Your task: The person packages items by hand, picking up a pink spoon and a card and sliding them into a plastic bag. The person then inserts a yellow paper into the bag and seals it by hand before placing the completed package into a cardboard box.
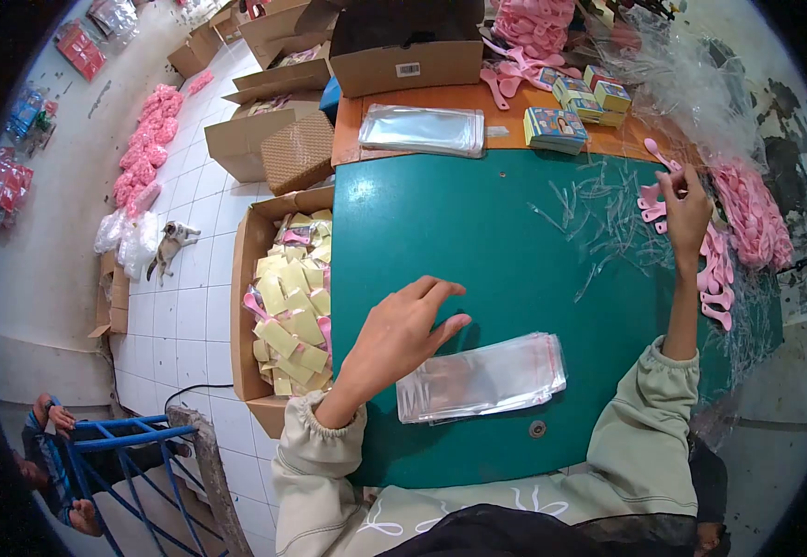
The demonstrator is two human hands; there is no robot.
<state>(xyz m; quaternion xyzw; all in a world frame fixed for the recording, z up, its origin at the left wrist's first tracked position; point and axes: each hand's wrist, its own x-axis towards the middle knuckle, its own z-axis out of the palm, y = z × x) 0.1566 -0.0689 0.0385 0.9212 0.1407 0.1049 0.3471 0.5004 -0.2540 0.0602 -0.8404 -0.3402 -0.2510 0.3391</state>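
Observation:
My left hand (402, 327) is open above the green tabletop, thumb and fingers apart, with nothing in it. Just below and right of it lies a stack of clear plastic bags (482, 379). At the right side of the table, my right hand (687, 206) has its fingers closed at the handle end of a pink plastic spoon (661, 153), whose bowl points away from me. More pink spoons (717, 278) lie in a row beside and below that wrist. Thin clear plastic strips (617, 218) are scattered to the left of my right hand.
An open carton (247, 306) of packed yellow cards and pink spoons stands against the table's left edge. Card stacks (555, 128), clear bags (422, 129) and a brown box (407, 56) occupy the orange surface behind. A cat (173, 246) is on the tiled floor; a person's hand (60, 420) shows near blue railings.

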